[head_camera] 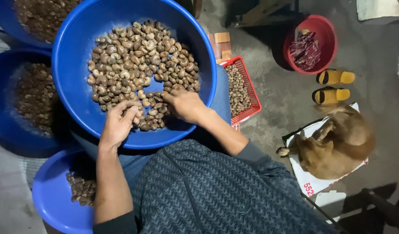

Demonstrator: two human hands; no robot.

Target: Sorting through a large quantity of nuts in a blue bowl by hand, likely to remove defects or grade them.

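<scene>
Your left hand [118,122] rests inside the near rim of the big blue basin [73,82] on your lap, fingers curled narrow over a few cashew nuts [138,65]; whether it actually pinches one you cannot tell, since the fingertips bury themselves in the pile. Your right hand [185,105] lies flat and spread on the nuts just right of the left one, its fingertips also lost among them. The nuts fill the middle of the basin, its bare blue wall showing all round them.

Left of the basin sits a second blue tub [8,130] of darker nuts, partly in shadow. Above that, a third blue tub [4,21] is cut off by the frame's top edge. Below the basin, a smaller blue bowl [52,199] is half hidden by your left forearm. Right of the basin, a red mesh tray [248,86] of nuts is partly covered by the basin's rim and your knee.

Farther right stand a red bucket [327,30] with something dark red inside, hard to make out, a pair of yellow sandals [333,86], and a brown dog [338,145] curled on white sacking [310,182], its head hidden.
</scene>
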